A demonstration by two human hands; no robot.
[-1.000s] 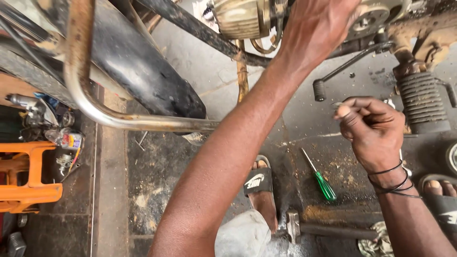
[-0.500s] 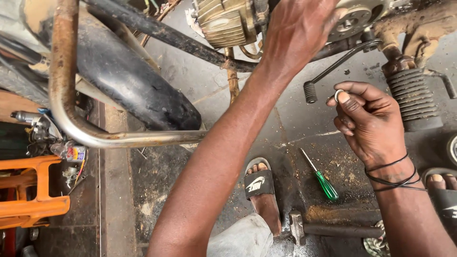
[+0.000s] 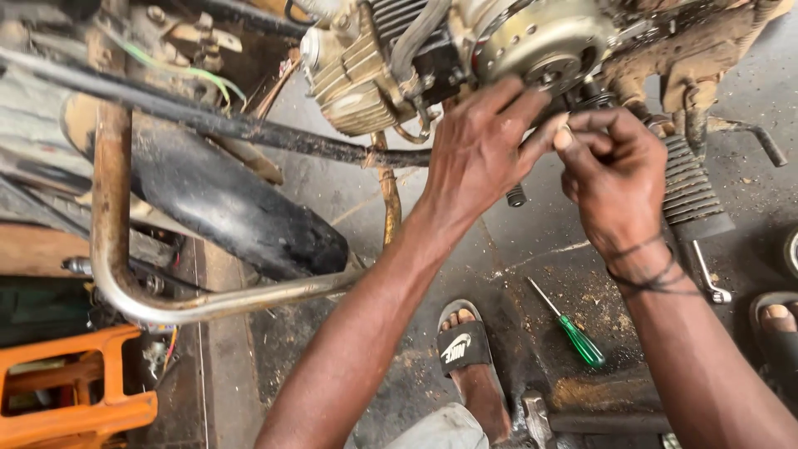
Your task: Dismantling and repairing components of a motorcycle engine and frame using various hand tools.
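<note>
- Metal, dull and greasy, fills the top of the view: a motorcycle engine (image 3: 465, 58) with cooling fins and a round side cover (image 3: 544, 41) is seen from above.
- A left hand (image 3: 478, 150) is laid against the lower edge of the round cover, fingers spread and stretched upward, nothing gripped in it.
- A right hand (image 3: 615, 179) is held just beside the left, touching its fingertips, curled almost shut with thumb and forefinger pinched together; whether something small is held in the pinch cannot be told.
- Black cords are worn around the right wrist.
- A ribbed rubber footrest (image 3: 694, 195) is seen just right of the right hand.
- A green-handled screwdriver (image 3: 573, 333) is lying on the stained concrete floor (image 3: 532, 241) below the hands, well apart from them.
- A foot in a black slide sandal (image 3: 465, 349) is planted near the screwdriver.
- A rusty curved tube (image 3: 112, 249) and a black mudguard (image 3: 224, 208) are seen at the left, with an orange plastic stand (image 3: 66, 399) in the lower left corner.
</note>
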